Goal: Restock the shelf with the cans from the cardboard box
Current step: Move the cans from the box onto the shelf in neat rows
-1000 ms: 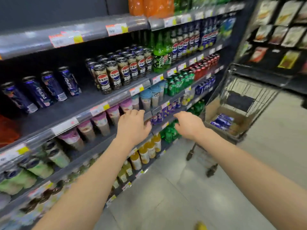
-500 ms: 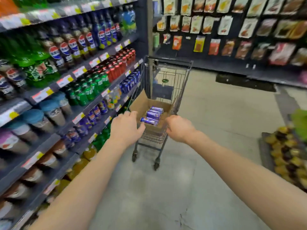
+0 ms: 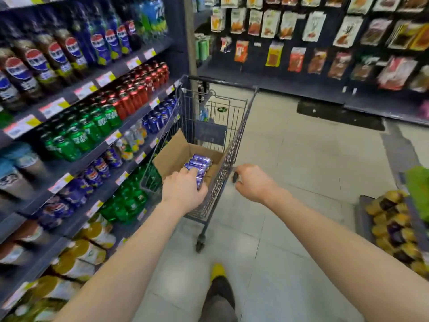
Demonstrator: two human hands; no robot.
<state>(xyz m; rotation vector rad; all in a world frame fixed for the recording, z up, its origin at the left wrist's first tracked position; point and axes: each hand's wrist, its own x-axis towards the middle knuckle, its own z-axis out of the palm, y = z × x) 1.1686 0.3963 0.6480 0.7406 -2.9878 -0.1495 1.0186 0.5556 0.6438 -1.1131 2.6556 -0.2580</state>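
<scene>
An open cardboard box sits in a small wire shopping cart in the aisle. Several blue-purple cans lie on their sides in the box. My left hand reaches over the cart's near rim into the box, fingers and thumb closed around the nearest can. My right hand hovers at the cart's near right corner, fingers loosely curled beside the black rim end, holding nothing. The drinks shelf runs along the left, with rows of green, red and blue cans.
Bottles and jars fill the shelf rows above and below the cans. Hanging snack packets cover the far wall. A low display of yellow and purple packs stands at the right. My shoe is on the tiled floor behind the cart.
The view has swung from the shelf to the cart. My left hand has moved forward into the box onto the cans; my right hand has drifted right to the cart's corner.
</scene>
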